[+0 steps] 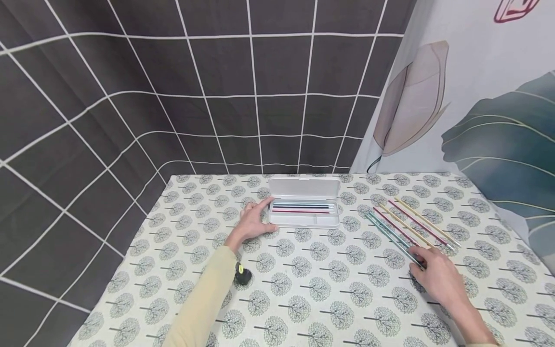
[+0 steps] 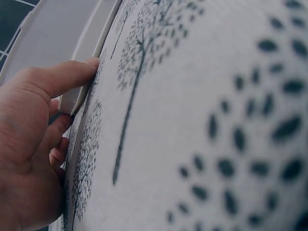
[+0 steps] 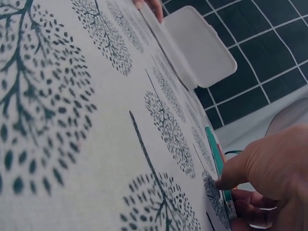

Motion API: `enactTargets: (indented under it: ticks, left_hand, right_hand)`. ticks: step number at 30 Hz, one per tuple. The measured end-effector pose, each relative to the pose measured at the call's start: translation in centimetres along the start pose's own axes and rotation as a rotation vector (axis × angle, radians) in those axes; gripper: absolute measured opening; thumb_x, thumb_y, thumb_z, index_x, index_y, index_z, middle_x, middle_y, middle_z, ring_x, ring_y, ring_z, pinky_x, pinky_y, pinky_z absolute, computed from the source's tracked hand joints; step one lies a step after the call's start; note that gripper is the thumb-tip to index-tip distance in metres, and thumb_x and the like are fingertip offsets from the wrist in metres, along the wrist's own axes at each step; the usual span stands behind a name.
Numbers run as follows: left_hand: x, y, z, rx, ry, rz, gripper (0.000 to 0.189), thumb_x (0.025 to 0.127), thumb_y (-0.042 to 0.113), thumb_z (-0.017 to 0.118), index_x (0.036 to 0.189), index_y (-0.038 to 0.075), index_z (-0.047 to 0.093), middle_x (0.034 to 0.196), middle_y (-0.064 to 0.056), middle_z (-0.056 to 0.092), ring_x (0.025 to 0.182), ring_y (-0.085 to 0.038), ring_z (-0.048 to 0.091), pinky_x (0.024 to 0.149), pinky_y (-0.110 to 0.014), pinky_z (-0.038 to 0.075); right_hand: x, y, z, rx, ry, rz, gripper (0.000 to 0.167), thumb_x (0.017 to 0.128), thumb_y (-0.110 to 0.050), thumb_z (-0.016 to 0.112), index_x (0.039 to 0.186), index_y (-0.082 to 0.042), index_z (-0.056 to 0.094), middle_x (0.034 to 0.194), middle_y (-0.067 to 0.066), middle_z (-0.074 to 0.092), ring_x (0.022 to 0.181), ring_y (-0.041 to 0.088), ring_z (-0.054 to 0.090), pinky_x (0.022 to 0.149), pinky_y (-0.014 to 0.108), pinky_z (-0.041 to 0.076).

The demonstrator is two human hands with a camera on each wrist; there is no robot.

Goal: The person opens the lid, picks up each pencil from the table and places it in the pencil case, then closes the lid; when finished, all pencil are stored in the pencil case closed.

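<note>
A white pencil case (image 1: 327,222) lies on the table with its lid (image 1: 303,187) raised at the back. Inside it are several pencils, blue ones and a red pencil (image 1: 299,211). My left hand (image 1: 250,222) grips the case's left end, thumb at the front edge and fingers towards the back corner. Off to the right, my right hand (image 1: 440,274) pinches a green pencil (image 3: 215,150) near its ferrule end, between thumb and fingers. A second green pencil lies close alongside. Beyond that hand are red pencils (image 1: 419,220) and yellow pencils (image 1: 427,220), laid slantwise.
The tablecloth (image 1: 299,289) carries a tree print. A dark curtain with a white grid (image 1: 277,111) hangs behind and to the left, a leaf-patterned white curtain (image 1: 472,86) on the right. A small black object (image 1: 243,276) sits beside the left wrist.
</note>
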State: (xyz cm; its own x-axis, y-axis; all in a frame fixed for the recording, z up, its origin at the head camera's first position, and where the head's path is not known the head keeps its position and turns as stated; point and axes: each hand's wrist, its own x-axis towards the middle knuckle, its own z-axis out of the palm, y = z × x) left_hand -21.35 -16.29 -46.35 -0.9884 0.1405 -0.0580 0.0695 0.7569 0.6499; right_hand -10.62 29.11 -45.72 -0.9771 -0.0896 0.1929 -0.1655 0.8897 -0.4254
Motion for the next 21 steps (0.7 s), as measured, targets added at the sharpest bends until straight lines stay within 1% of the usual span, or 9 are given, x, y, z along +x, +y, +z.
enactTargets:
  ticks: [7,11,16,21]
  left_hand:
    - [0.09,-0.08,0.1,0.009,0.001,0.008,0.096,0.073,0.033,0.088,0.155,0.034,0.037,0.14,-0.02,0.047,0.128,-0.038,0.037,0.1,-0.06,0.036]
    - [0.13,-0.23,0.19,0.009,-0.002,0.006,0.096,0.074,0.033,0.088,0.155,0.034,0.037,0.14,-0.02,0.047,0.129,-0.039,0.037,0.101,-0.061,0.035]
    - [0.2,-0.25,0.17,0.015,-0.002,0.008,0.096,0.074,0.033,0.088,0.155,0.033,0.037,0.14,-0.02,0.047,0.129,-0.038,0.036,0.101,-0.06,0.035]
    - [0.13,-0.12,0.07,0.011,-0.003,0.011,0.096,0.074,0.034,0.088,0.155,0.033,0.037,0.141,-0.02,0.046,0.129,-0.038,0.036,0.1,-0.06,0.035]
  right_hand:
    - [0.27,-0.29,-0.22,-0.008,-0.051,0.011,0.037,0.081,0.001,0.068,0.118,0.006,0.065,0.087,0.01,0.06,0.071,0.023,0.055,0.054,0.039,0.043]
    - [0.33,-0.42,-0.23,0.001,-0.072,0.022,0.036,0.082,0.003,0.066,0.117,0.007,0.065,0.086,0.009,0.059,0.07,0.023,0.054,0.055,0.038,0.043]
    - [0.29,-0.56,-0.27,0.012,-0.075,0.017,0.036,0.082,0.005,0.064,0.118,0.007,0.065,0.085,0.009,0.058,0.066,0.021,0.051,0.053,0.036,0.041]
    - [0.26,-0.61,-0.24,0.02,-0.062,0.032,0.037,0.081,0.006,0.061,0.117,0.006,0.065,0.084,0.009,0.057,0.062,0.02,0.048,0.051,0.034,0.039]
